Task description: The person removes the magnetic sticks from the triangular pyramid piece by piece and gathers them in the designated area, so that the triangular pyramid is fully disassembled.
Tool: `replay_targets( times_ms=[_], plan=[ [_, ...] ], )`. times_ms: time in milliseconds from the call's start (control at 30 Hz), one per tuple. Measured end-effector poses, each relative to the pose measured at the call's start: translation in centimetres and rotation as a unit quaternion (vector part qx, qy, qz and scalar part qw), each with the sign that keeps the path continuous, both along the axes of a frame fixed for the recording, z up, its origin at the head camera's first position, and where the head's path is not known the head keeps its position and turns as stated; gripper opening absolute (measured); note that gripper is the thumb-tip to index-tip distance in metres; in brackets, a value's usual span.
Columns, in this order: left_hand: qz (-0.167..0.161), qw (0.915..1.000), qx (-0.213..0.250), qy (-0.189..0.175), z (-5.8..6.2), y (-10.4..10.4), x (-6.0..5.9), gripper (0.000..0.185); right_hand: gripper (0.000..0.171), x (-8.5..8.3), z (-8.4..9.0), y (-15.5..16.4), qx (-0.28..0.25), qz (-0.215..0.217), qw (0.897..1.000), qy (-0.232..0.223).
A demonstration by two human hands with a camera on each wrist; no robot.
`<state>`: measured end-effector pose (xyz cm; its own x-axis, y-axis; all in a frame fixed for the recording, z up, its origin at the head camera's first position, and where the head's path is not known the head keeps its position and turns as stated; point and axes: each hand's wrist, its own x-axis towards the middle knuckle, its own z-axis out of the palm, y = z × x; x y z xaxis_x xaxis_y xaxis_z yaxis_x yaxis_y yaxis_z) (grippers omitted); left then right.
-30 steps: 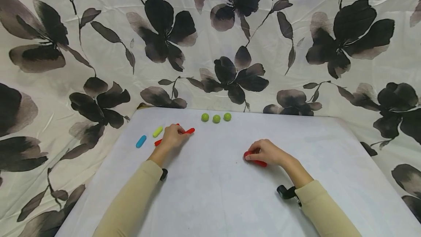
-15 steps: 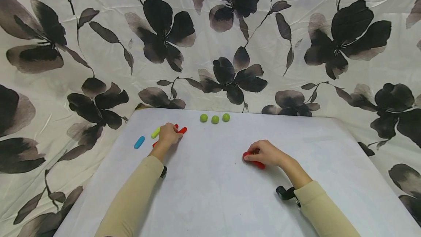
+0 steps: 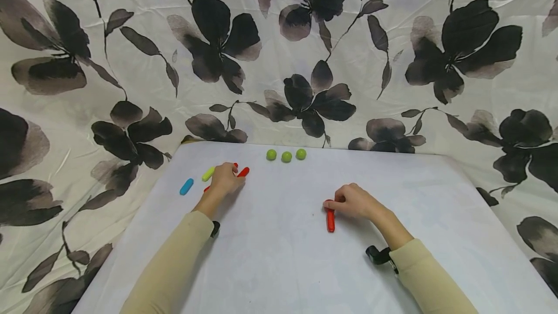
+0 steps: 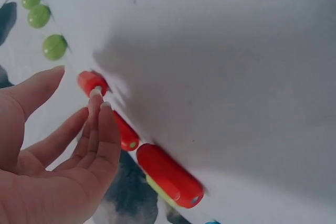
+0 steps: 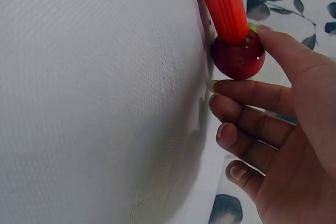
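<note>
On the white bench, the right hand pinches the near end of a red stick lying flat — placing seems the step, and letting go cleanly comes next. Left hand, fingers relaxed, touches red pieces near three green balls. No writing is readable.

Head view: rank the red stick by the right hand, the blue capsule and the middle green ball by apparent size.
1. red stick, longest
2. blue capsule
3. middle green ball, smallest, though it lies farthest from the camera, so its true size is less sure.
</note>
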<state>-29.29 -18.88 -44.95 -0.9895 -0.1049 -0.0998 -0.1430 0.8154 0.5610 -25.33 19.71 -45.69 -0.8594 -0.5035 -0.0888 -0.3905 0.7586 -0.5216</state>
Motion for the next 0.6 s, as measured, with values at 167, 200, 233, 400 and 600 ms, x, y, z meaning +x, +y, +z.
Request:
replay_targets(
  times_ms=[167, 200, 233, 400, 600],
  plan=[
    [-0.020, 0.9995, 0.020, 0.017, 0.9, 0.4, 1.1, 0.041, 0.035, 0.0, 0.3, 0.4, -0.003, 0.010, 1.000, 0.008],
    [-0.029, 0.9990, 0.024, 0.025, 1.0, 0.6, 1.4, 0.040, 0.031, 0.0, 0.5, 0.5, -0.006, 0.011, 1.000, 0.008],
    [-0.041, 0.9983, 0.029, 0.031, 1.2, 0.8, 1.7, 0.039, 0.027, 0.0, 0.6, 0.7, -0.011, 0.017, 1.000, 0.012],
    [-0.108, 0.9918, 0.052, 0.044, 1.7, 2.8, 3.4, 0.036, 0.027, 0.0, 1.2, 1.1, -0.030, 0.068, 0.997, 0.030],
    [-0.185, 0.9797, 0.072, 0.032, 1.7, 5.9, 5.0, 0.031, 0.032, 0.1, 0.9, 0.6, -0.040, 0.156, 0.986, 0.041]
  ],
)
